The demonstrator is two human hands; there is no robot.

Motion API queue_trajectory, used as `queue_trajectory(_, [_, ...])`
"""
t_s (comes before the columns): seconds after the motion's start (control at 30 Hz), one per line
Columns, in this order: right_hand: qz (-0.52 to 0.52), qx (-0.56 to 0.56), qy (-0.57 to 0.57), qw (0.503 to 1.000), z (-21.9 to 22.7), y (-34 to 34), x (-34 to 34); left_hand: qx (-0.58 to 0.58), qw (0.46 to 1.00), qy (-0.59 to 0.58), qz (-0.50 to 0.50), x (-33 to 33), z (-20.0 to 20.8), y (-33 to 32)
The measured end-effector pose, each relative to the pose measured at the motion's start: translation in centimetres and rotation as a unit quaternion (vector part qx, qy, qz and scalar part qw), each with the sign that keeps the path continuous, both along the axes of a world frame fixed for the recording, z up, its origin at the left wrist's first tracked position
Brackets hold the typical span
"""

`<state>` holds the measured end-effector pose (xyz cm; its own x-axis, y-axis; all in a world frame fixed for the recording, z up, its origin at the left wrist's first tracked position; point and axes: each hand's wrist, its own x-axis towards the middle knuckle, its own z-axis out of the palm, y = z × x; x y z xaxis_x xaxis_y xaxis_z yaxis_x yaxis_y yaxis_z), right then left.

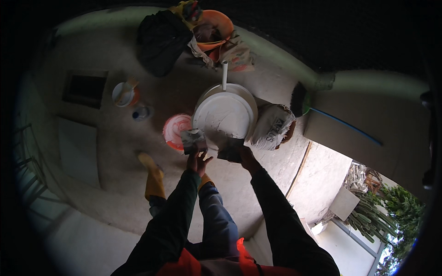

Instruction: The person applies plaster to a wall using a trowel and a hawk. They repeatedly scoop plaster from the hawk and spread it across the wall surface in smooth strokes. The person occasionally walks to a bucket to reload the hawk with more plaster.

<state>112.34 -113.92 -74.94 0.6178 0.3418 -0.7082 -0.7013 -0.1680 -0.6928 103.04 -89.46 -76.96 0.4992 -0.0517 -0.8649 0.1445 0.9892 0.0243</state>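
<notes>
The left hand (197, 161) pinches a plaster-caked trowel (193, 140); the right hand (245, 156) closes its fingers on another tool (230, 151) near the white bucket (224, 115).

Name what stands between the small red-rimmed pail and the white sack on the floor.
In the head view, the large white bucket of pale mix stands between the red-rimmed pail and the sack.
</notes>
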Motion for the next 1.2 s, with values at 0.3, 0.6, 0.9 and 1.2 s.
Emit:
queue_trajectory(0.3, [-0.2,0.22,0.204,0.933,0.6,3.7,-0.8,0.047,0.997,-0.044,-0.052,-0.9,-0.5,2.4])
queue_trajectory(0.6, [-0.03,-0.069,-0.16,0.984,12.0,2.8,1.2,0.176,0.97,-0.043,-0.163,1.9,7.0,7.3])
queue_trajectory(0.9, [0.085,-0.195,-0.571,0.793,33.9,4.0,2.9,0.08,0.926,-0.211,-0.302,8.2,22.0,5.4])
queue_trajectory(1.2, [-0.106,-0.013,-0.646,0.756,41.8,5.3,1.6,0.038,0.855,-0.331,-0.397,11.6,41.7,6.2])
